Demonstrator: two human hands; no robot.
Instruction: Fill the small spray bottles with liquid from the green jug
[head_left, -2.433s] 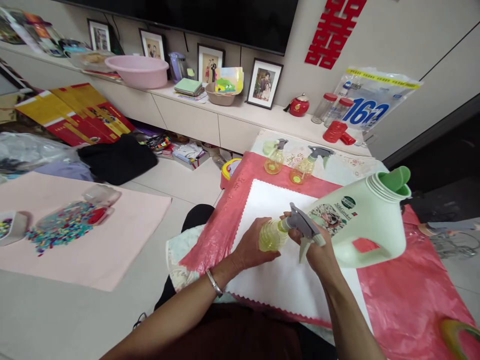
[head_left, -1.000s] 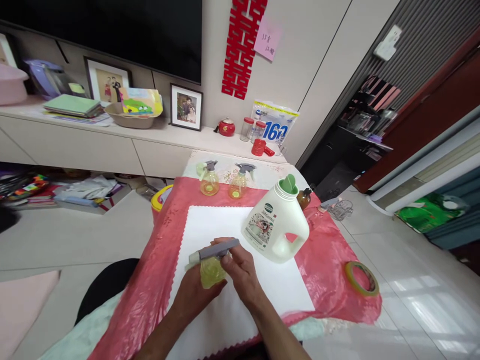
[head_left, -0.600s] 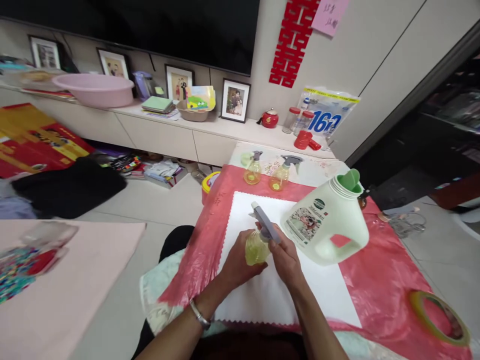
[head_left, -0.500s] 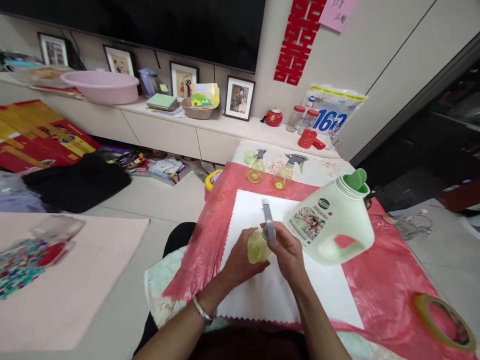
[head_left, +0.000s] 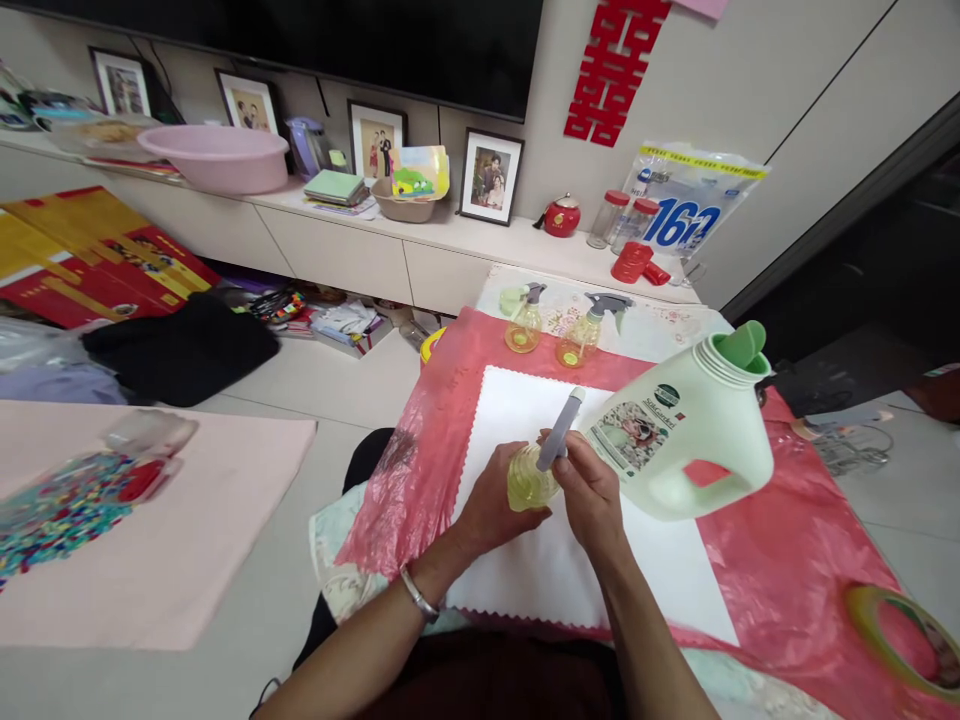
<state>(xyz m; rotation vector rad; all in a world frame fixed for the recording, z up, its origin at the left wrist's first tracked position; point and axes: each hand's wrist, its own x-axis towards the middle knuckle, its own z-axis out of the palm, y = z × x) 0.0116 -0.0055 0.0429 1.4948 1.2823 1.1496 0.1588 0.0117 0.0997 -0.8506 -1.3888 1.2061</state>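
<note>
Pale tiled floor (head_left: 315,375), long cream cabinet (head_left: 360,255) along the wall – framed photos (head_left: 491,178) on top, big dark TV (head_left: 360,40) above, red paper cutout (head_left: 611,70) beside it.

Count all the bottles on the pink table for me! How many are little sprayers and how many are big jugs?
Little spray bottles: 3 (one in the hands, two at the far end)
Big green jugs: 1
Total: 4

One head-worn camera (the only view) looks forward and down, close over the table (head_left: 787,600).
</note>
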